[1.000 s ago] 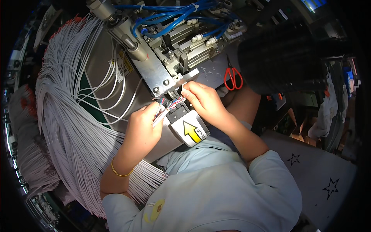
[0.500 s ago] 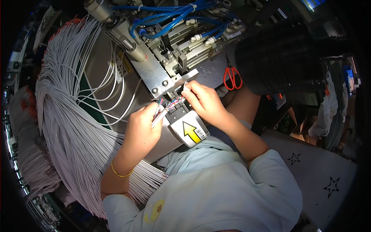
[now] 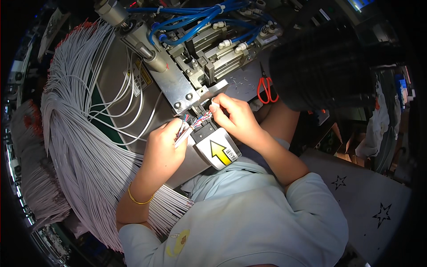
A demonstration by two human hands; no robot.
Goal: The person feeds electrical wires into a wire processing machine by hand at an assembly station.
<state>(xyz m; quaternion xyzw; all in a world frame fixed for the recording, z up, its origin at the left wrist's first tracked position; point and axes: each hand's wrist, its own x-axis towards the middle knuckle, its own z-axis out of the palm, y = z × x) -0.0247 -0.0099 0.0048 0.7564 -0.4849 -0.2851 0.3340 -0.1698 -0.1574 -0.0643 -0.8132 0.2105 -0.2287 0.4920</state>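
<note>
My left hand (image 3: 164, 144) grips a thin white cable (image 3: 181, 139) whose coloured wire ends (image 3: 192, 123) fan out at its tip. My right hand (image 3: 233, 118) pinches those coloured ends just in front of the mouth of a metal machine (image 3: 187, 86). Both hands meet above a white plate with a yellow arrow (image 3: 219, 151). A gold bracelet sits on my left wrist.
A big bundle of white cables (image 3: 75, 147) drapes over the steel bench at the left. Blue air hoses (image 3: 195, 18) run over the machine's top. Red-handled scissors (image 3: 267, 89) lie to the right, beside a dark mass. A grey sheet with stars (image 3: 364, 200) lies at lower right.
My hands have stayed at the machine's mouth; the fingers of my right hand have shifted slightly along the coloured wire ends.
</note>
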